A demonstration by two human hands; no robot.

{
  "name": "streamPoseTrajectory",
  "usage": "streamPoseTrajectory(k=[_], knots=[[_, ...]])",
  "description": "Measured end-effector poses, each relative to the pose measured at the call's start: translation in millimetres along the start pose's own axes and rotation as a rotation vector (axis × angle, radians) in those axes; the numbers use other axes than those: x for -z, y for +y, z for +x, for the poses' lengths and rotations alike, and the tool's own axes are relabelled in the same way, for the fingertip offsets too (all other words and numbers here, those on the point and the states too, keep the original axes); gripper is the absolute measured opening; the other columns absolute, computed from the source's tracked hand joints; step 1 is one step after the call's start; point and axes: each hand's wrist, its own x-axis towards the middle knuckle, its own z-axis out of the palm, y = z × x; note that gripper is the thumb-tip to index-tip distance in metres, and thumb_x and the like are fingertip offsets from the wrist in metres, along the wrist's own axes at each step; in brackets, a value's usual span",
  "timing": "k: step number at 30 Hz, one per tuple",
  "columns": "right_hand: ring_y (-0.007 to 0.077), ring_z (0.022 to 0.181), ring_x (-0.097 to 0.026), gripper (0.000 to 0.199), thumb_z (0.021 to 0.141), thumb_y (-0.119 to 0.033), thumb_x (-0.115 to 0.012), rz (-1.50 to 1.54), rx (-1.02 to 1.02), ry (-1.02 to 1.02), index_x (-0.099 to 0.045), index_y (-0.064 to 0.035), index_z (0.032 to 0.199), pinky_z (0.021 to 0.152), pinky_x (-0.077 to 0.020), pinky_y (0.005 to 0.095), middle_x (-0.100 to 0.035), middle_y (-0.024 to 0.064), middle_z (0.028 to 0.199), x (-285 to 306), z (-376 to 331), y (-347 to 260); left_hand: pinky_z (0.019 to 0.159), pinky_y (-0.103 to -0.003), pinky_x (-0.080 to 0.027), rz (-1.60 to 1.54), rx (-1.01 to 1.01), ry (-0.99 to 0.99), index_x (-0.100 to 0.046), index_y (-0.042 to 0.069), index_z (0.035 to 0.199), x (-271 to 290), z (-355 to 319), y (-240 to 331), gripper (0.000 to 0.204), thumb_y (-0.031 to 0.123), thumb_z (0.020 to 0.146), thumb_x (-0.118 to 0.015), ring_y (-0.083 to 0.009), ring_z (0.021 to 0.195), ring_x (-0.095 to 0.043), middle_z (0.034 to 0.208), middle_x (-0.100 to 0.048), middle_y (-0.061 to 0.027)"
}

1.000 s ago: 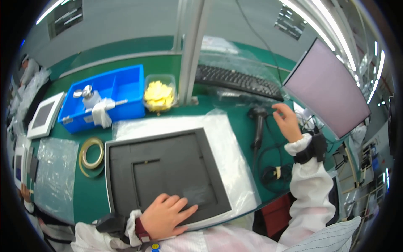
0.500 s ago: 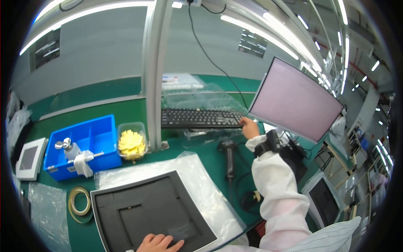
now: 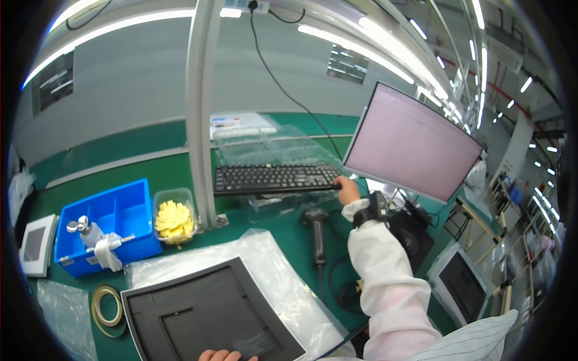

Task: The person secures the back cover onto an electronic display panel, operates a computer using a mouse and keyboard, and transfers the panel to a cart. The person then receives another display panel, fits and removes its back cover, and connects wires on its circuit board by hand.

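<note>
At the right end of the black keyboard (image 3: 274, 179), my right hand (image 3: 347, 191) touches the last keys with its fingertips, the other fingers loosely bent; it holds nothing that I can see. A dark strap device (image 3: 372, 210) is on that wrist. My left hand (image 3: 221, 355) rests on the dark back of a flat framed panel (image 3: 205, 301), with only its outstretched fingers showing at the lower edge. That panel lies on a white plastic sheet (image 3: 271, 259). A corded handheld scanner (image 3: 317, 234) lies beside my right forearm. Behind my right hand stands a monitor (image 3: 412, 141) with a pale screen.
On the left are a divided blue bin (image 3: 141, 225) with a pump bottle (image 3: 89, 233), a tub of yellow pieces (image 3: 174, 219), tape rolls (image 3: 108, 307) and a white-framed panel (image 3: 37, 246). An upright post (image 3: 201, 120) rises behind. Another framed panel (image 3: 460, 286) sits at right.
The view has shifted, moving the bench things left and down in the picture. My right hand remains at the keyboard's right end. Less of my left hand shows at the lower edge.
</note>
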Motion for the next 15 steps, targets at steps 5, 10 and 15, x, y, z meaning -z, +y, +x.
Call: streamPoseTrajectory(k=[5,10,15], knots=[[0.0366,0.091,-0.052,0.028,0.068,0.004,-0.048,-0.004,0.025,0.016,-0.056,-0.0133,0.09,0.076,-0.0424,0.0433,-0.058,0.0161,0.088,-2.1,-0.1,-1.5,0.088,-0.042,-0.031,0.022,0.01,-0.044,-0.043,0.002,0.125,2.1,3.7,0.9,0.058,0.027,0.075,-0.055,-0.032,0.102,-0.042,0.112,-0.044,-0.0184],[0.0362,0.09,-0.052,0.028,0.069,0.004,-0.047,-0.044,0.032,0.016,-0.055,-0.0135,0.089,0.076,-0.042,0.0436,-0.057,0.0152,0.086,4.4,-2.4,-9.1,0.088,-0.042,-0.032,0.021,-0.022,0.03,-0.043,0.002,0.125,0.7,3.2,1.7,0.056,0.028,0.076,-0.054,-0.0321,0.102,-0.042,0.112,-0.044,-0.0184],[0.0372,0.089,-0.052,0.03,0.069,0.004,-0.048,-0.072,-0.017,0.051,-0.056,-0.0145,0.091,0.075,-0.0418,0.0444,-0.056,0.0154,0.087,3.3,3.7,-29.6,0.087,-0.042,-0.032,0.041,0.007,-0.01,-0.044,0.002,0.125,2.4,3.2,0.9,0.055,0.028,0.077,-0.053,-0.0319,0.102,-0.043,0.112,-0.044,-0.0184]])
